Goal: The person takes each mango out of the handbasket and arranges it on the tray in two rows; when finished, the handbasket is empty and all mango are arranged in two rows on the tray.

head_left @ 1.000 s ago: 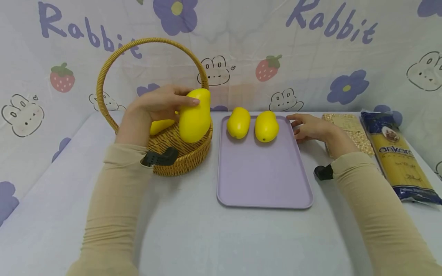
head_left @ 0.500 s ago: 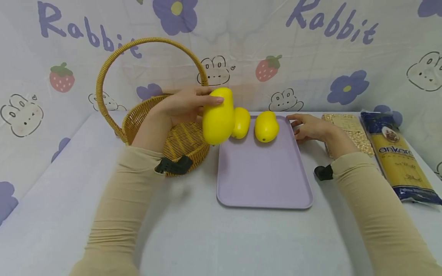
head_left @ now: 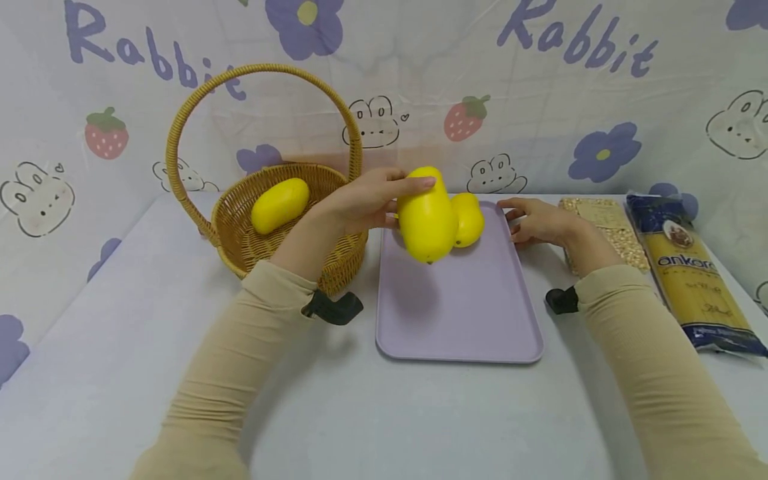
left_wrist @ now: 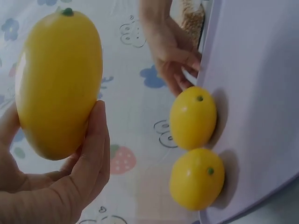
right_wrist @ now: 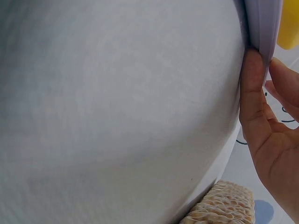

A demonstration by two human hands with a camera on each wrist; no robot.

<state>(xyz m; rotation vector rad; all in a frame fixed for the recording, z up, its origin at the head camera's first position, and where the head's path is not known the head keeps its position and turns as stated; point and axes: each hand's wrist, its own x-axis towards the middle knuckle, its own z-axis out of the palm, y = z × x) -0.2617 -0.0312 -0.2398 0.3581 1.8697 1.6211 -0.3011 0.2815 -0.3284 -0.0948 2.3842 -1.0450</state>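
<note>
My left hand (head_left: 375, 200) holds a yellow mango (head_left: 428, 217) up over the back left of the lilac tray (head_left: 462, 313), fingers and thumb around it; in the left wrist view the mango (left_wrist: 60, 86) shows a small green stem end. Two more mangoes lie side by side along the tray's back: the right one (head_left: 470, 220) shows beside the held one, while the left one is mostly hidden in the head view but plain in the left wrist view (left_wrist: 197, 179). At the tray's back right corner, my right hand (head_left: 540, 221) pinches the rim (right_wrist: 265, 39).
A wicker basket (head_left: 234, 250) with a tall arched handle stands left of the tray, one mango (head_left: 280, 205) inside. Right of the right hand lie a bag of pale grains (head_left: 618, 233) and a pasta packet (head_left: 690, 273). A patterned cloth (head_left: 420, 67) hangs behind the table.
My left hand has carried the mango rightward from above the basket to above the tray, uncovering the mango in the basket. My right hand stays at the tray's corner.
</note>
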